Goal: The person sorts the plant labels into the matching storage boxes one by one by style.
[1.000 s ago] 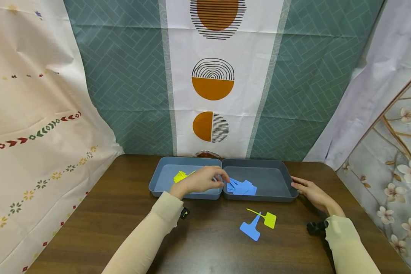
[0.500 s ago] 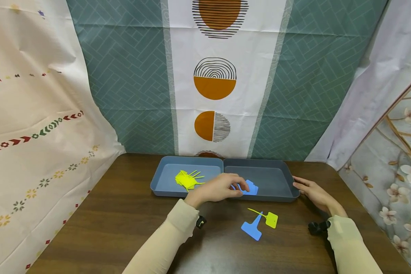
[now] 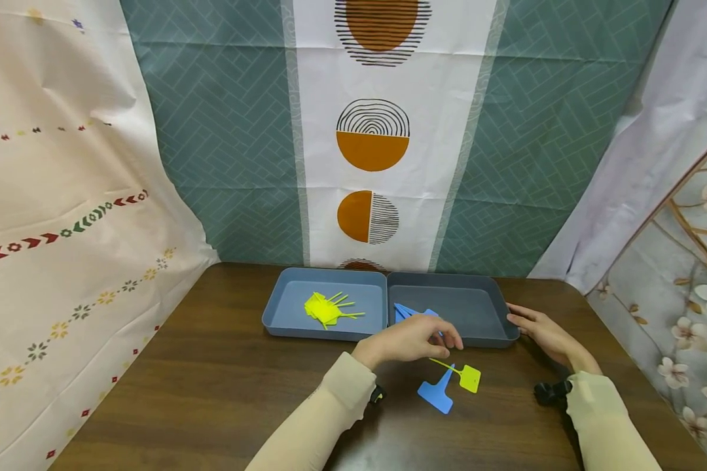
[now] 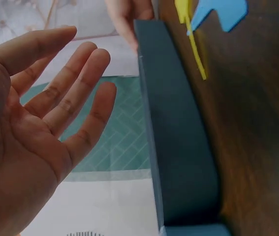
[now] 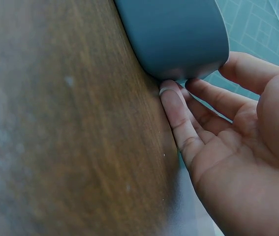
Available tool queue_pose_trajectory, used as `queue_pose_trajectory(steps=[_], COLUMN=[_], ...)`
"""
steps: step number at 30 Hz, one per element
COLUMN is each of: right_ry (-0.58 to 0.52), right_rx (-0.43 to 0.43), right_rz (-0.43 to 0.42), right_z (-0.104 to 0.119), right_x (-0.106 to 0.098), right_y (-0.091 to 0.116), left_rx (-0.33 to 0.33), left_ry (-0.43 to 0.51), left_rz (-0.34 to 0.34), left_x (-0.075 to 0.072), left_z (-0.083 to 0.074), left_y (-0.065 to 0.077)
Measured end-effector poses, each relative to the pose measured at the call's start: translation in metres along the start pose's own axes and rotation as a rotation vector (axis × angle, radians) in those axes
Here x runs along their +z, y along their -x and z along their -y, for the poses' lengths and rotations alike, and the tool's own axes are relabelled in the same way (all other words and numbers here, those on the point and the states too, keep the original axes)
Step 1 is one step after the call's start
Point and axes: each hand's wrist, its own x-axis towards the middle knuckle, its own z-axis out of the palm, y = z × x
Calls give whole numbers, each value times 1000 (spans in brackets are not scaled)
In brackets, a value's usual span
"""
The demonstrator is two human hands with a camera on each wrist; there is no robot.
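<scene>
My left hand [image 3: 409,339] hovers over the front edge of the dark grey tray [image 3: 459,307], its fingers loosely bent around nothing. Just in front of it on the table lie a blue T-shaped plant label [image 3: 436,396] and a yellow tag [image 3: 470,379] with a square head and thin stem. The stem meets the blue label's tip. Blue labels [image 3: 400,315] lie in the dark tray's left part, partly hidden by my left hand. At that tray's right end, the fingertips of my right hand [image 5: 237,132] touch the outside of its corner.
A lighter blue-grey tray [image 3: 289,297] stands against the dark one's left side, with a fanned pile of yellow tags [image 3: 324,309] in it. Behind the brown wooden table [image 3: 212,379] hangs a patterned green and white curtain [image 3: 241,163].
My left hand has moved right and toward the front, from between the trays to above the loose tags. More of the yellow pile shows. My right hand has stayed at the tray's end.
</scene>
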Motion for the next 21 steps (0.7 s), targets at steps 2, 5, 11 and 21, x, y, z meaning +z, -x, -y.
queue_pose_trajectory(steps=[2, 5, 11, 21], right_ry=[1, -1, -1, -21], right_rx=[-3, -6, -13, -16], right_rz=[3, 0, -3, -1], right_z=[0, 0, 1, 0], right_x=[1, 1, 1, 0], right_y=[0, 1, 1, 0], left_rx=[-4, -4, -28, -85], left_ry=[-3, -23, -75, -197], left_rz=[4, 12, 44, 93], left_x=[5, 12, 25, 34], left_z=[2, 5, 12, 15], left_y=[-1, -3, -6, -8])
